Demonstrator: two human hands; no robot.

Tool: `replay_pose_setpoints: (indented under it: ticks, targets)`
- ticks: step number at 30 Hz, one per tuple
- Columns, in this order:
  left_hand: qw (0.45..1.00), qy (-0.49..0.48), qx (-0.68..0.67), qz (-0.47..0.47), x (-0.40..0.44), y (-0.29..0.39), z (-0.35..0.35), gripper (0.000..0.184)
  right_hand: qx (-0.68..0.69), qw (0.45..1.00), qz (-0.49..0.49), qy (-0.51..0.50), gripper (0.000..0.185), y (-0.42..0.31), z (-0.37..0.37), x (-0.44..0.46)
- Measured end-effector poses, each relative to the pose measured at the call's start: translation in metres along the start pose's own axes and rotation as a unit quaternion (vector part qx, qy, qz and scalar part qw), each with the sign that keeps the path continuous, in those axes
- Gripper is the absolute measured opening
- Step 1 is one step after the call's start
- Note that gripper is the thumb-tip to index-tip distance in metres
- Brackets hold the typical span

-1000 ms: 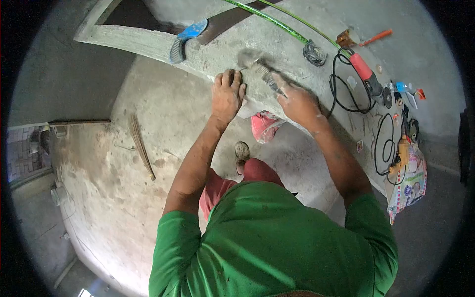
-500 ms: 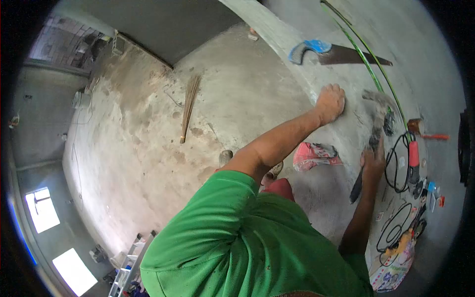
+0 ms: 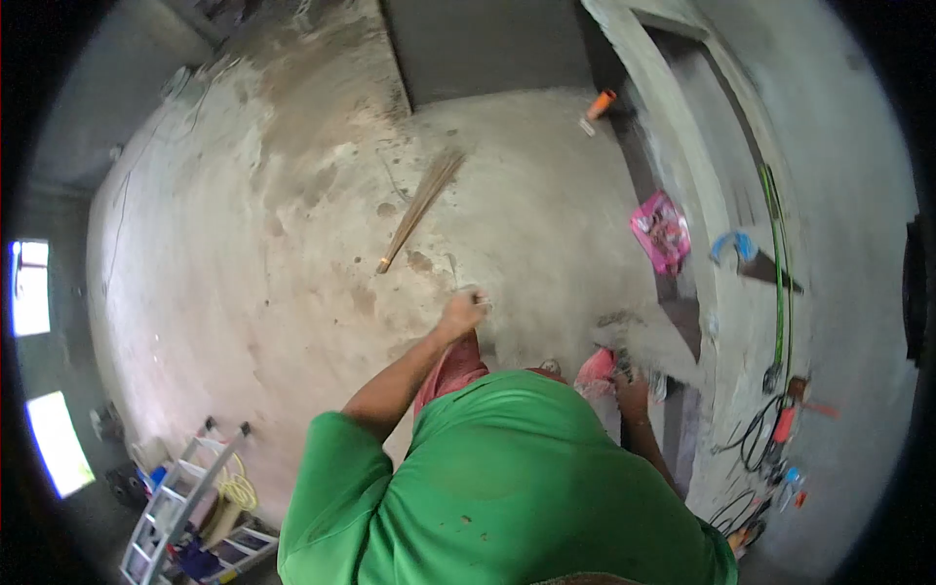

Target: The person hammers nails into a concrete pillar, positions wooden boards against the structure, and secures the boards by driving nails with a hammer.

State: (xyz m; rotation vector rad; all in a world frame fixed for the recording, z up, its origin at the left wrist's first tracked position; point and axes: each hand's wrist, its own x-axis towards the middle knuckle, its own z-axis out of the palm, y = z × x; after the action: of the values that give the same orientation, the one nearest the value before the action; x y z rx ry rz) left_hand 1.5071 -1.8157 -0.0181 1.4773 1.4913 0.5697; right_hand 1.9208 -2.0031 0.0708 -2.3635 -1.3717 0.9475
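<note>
My left hand (image 3: 462, 315) is closed in front of my left thigh, over the floor. Its fingers may pinch something small and pale that I cannot make out. Low beside the concrete ledge, my right hand (image 3: 634, 393) is wrapped round a hammer (image 3: 617, 320). Motion smears the hammer's head, and part of its handle is hard to see. A red and white bag (image 3: 594, 373) lies just left of my right hand.
A saw (image 3: 770, 268), green strips (image 3: 778, 263) and corded tools (image 3: 780, 426) rest along the ledge (image 3: 712, 312) on the right. On the floor are a stick broom (image 3: 421, 210), a pink basket (image 3: 662, 232) and an orange tube (image 3: 602, 103). A ladder (image 3: 185, 497) stands lower left.
My body and view have turned away from the ledge. The left hand has left the ledge top and hangs over the floor. My right hand has lowered with the hammer beside the ledge.
</note>
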Motion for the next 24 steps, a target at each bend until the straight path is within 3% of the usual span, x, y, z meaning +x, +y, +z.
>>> replay_pose_setpoints:
  ticks: [2, 4, 6, 7, 9, 12, 14, 16, 20, 22, 24]
  targets:
    - [0.993, 0.047, -0.053, -0.097, -0.008, -0.033, -0.081, 0.015, -0.071, 0.997, -0.01, -0.028, 0.053, -0.026, 0.027, 0.022]
    - [0.985, 0.12, -0.065, -0.102, 0.002, -0.118, -0.129, 0.024, -0.058, 0.993, -0.004, -0.107, 0.05, -0.047, 0.045, 0.044]
    - [0.961, 0.152, -0.112, -0.2, 0.004, -0.104, -0.194, 0.026, -0.125, 0.983, -0.04, -0.126, 0.049, -0.075, 0.054, 0.067]
    - [0.959, 0.161, -0.122, -0.202, 0.009, -0.104, -0.215, 0.026, -0.179, 0.972, -0.062, -0.141, 0.049, -0.089, 0.058, 0.081]
    - [0.907, 0.231, -0.263, -0.233, 0.024, -0.102, -0.248, 0.022, -0.206, 0.961, -0.085, -0.161, 0.048, -0.113, 0.066, 0.121]
    - [0.899, 0.287, -0.235, -0.234, 0.057, -0.094, -0.286, 0.019, -0.258, 0.939, -0.109, -0.202, 0.046, -0.162, 0.073, 0.177]
    - [0.874, 0.323, -0.309, -0.19, 0.088, -0.091, -0.305, 0.017, -0.29, 0.924, -0.122, -0.219, 0.046, -0.218, 0.079, 0.217]
    - [0.856, 0.34, -0.305, -0.242, 0.122, -0.1, -0.33, 0.012, -0.286, 0.917, 0.0, -0.277, 0.04, -0.278, 0.088, 0.253]
    - [0.828, 0.317, -0.411, -0.213, 0.184, -0.103, -0.395, 0.008, -0.328, 0.892, 0.051, -0.307, 0.036, -0.297, 0.142, 0.385]
    - [0.81, 0.304, -0.44, -0.24, 0.208, -0.1, -0.423, 0.006, -0.415, 0.826, -0.189, -0.331, 0.041, -0.29, 0.164, 0.444]
    - [0.81, 0.32, -0.442, -0.215, 0.239, -0.104, -0.45, 0.003, -0.394, 0.828, -0.202, -0.345, 0.04, -0.31, 0.183, 0.5]
